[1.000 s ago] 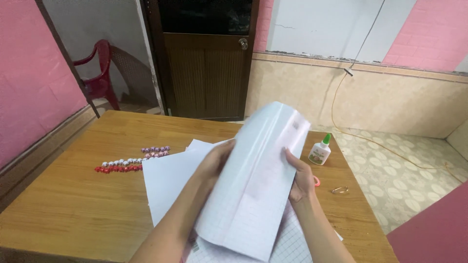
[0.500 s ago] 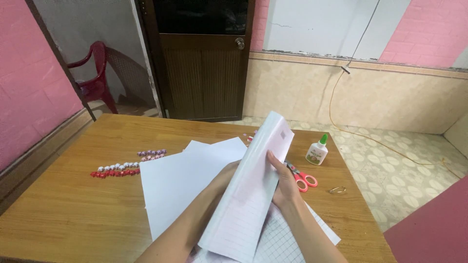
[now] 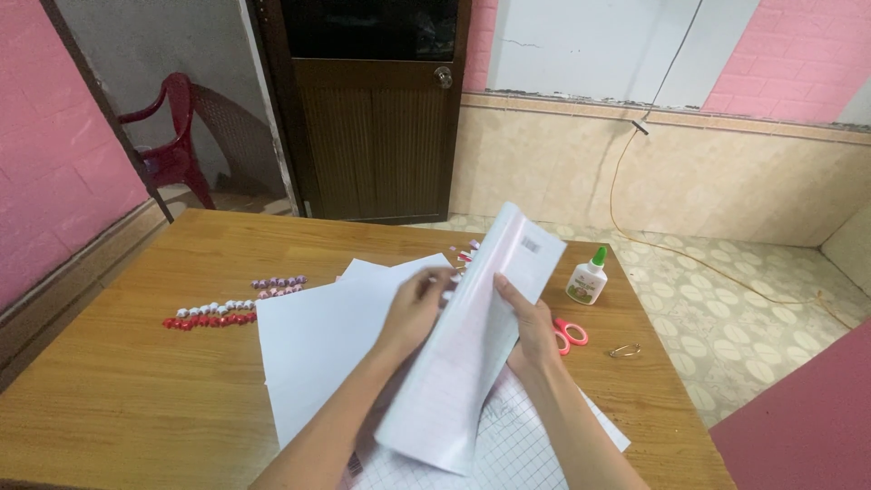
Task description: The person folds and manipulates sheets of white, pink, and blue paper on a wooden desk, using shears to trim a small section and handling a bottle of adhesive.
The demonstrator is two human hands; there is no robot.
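Note:
Both of my hands hold a thick ream of white paper [image 3: 472,345] tilted upright over the wooden table [image 3: 109,381]. My left hand [image 3: 419,304] grips its left face near the top. My right hand [image 3: 526,322] clasps its right edge, thumb on the front. Under the ream lie loose white sheets [image 3: 318,354] and a gridded sheet [image 3: 517,454].
A white glue bottle with a green cap [image 3: 587,277], red-handled scissors [image 3: 570,334] and a small metal clip [image 3: 626,349] lie at the right. Rows of small red, white and purple paper pieces [image 3: 227,308] sit at the left. A red plastic chair [image 3: 168,145] stands beyond the table.
The ream has turned more edge-on and dropped slightly toward the table; both hands kept their hold. The scissors, hidden a second ago, now show.

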